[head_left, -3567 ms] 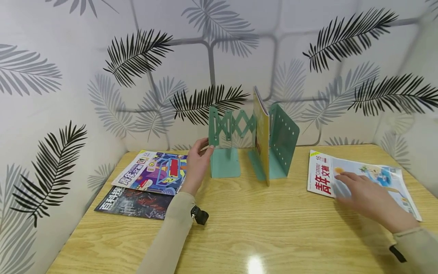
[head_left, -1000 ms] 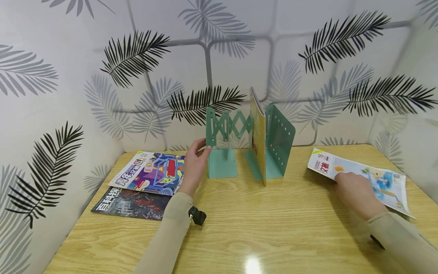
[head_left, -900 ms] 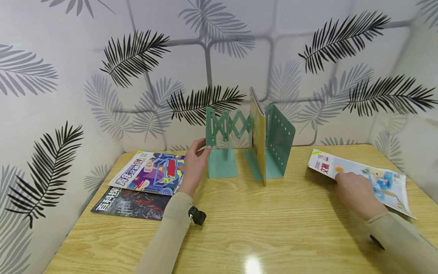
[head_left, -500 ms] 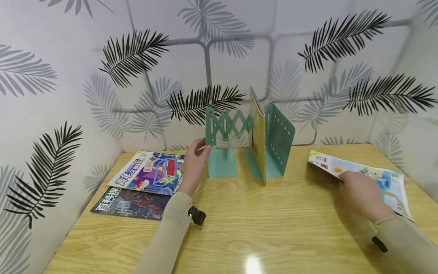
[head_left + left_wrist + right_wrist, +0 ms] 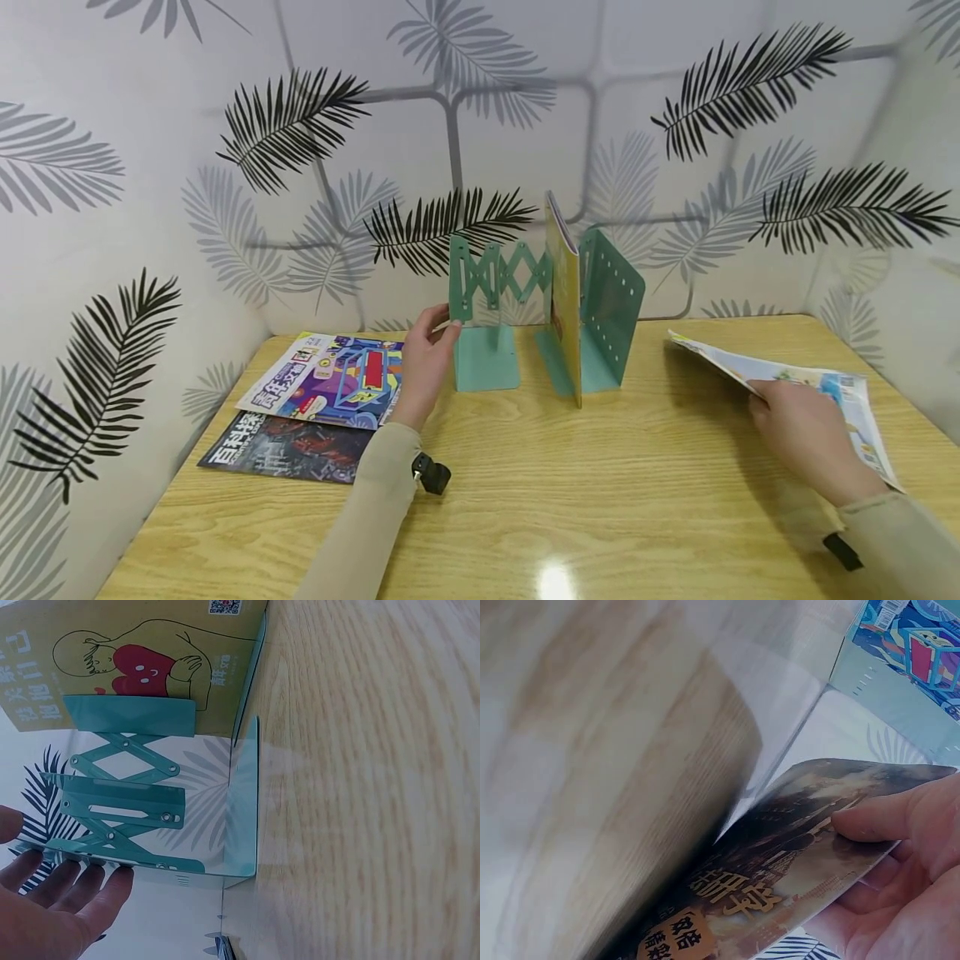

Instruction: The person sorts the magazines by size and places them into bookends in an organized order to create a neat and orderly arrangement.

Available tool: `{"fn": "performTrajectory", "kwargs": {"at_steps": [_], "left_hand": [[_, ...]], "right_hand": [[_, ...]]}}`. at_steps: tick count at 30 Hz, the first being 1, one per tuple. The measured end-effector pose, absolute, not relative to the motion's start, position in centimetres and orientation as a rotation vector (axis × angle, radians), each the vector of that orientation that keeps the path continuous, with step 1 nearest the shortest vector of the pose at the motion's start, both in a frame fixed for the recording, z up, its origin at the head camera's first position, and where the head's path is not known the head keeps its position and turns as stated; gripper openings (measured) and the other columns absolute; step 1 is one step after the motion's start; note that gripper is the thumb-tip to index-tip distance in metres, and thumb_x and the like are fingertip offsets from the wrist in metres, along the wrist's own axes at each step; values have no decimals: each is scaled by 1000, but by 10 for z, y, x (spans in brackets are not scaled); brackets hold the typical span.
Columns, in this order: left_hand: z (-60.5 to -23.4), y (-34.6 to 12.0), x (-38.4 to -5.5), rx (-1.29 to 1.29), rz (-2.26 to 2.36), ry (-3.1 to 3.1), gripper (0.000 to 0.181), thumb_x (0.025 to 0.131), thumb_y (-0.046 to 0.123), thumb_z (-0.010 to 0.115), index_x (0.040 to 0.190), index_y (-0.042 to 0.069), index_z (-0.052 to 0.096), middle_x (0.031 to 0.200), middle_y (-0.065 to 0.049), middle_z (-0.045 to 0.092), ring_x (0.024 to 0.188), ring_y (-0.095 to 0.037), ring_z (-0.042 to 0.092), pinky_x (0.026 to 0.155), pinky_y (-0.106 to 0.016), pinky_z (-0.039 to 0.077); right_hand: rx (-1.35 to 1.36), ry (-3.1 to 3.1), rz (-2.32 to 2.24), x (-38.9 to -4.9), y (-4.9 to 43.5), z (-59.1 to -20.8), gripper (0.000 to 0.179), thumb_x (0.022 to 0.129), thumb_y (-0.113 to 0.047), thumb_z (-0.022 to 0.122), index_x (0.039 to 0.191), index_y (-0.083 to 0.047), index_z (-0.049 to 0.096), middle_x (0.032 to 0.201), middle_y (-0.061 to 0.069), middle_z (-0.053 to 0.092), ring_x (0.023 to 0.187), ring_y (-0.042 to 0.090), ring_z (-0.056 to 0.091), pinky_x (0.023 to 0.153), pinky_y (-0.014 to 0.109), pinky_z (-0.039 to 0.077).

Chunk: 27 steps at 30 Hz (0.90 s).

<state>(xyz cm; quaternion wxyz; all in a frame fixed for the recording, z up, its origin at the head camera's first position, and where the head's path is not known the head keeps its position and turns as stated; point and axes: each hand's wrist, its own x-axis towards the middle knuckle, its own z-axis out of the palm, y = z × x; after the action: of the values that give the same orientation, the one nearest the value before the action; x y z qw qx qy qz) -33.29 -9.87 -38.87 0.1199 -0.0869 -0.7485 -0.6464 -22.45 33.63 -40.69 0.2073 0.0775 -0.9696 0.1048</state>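
My left hand (image 5: 427,362) grips the left end plate of a green metal expandable bookend (image 5: 487,358). In the left wrist view, the thumb is on the plate's inner side and the fingers (image 5: 109,900) lie along its outer face. At the right of the table, my right hand (image 5: 810,433) pinches the left edge of a magazine (image 5: 753,368), which is lifted and tilted. The right wrist view shows the thumb on the magazine's dark back cover (image 5: 780,840), the other fingers beneath. A yellow book (image 5: 567,308) stands upright in the bookend, near its perforated right plate.
Two magazines overlap on the left of the wooden table (image 5: 555,500): a purple one (image 5: 330,379) on top of a dark one (image 5: 285,450). Behind the bookend rises a wall (image 5: 510,142) with a leaf pattern.
The right hand went from lying over the flat magazine to pinching its left edge. That edge has since tipped up, and the hand has shifted slightly right. The left hand stays on the bookend.
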Motion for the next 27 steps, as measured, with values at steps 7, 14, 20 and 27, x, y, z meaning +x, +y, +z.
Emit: {"fn": "performTrajectory", "kwargs": {"at_steps": [7,14,20,27], "left_hand": [[-392,-100,-334,-264,-1886,-2169,36,101,27,58,135,17,57,134,-3,56,119,-22,56,100,-43,46],[-391,-98,-334,-270,-1876,-2171,35,101,28,57,135,19,56,134,-1,55,119,-21,55,100,-43,45],[-390,-97,-334,-258,-1859,-2185,34,101,28,57,135,21,57,133,1,55,118,-19,55,98,-43,46],[-391,-98,-334,-254,-1873,-2176,34,101,25,57,134,19,57,132,0,56,119,-21,55,99,-43,46]], "right_hand": [[190,-2698,323,-222,335,-405,23,88,-1,59,106,6,71,65,15,62,51,23,51,43,46,41],[179,-2670,377,-218,332,-403,23,91,-2,60,110,9,68,55,4,48,44,17,36,40,33,28],[104,-2629,475,-215,333,-401,17,94,-5,59,106,2,70,52,0,41,44,18,36,41,34,28],[83,-2519,515,-211,336,-398,20,92,-4,62,108,2,71,62,7,55,48,19,39,45,34,29]]}}
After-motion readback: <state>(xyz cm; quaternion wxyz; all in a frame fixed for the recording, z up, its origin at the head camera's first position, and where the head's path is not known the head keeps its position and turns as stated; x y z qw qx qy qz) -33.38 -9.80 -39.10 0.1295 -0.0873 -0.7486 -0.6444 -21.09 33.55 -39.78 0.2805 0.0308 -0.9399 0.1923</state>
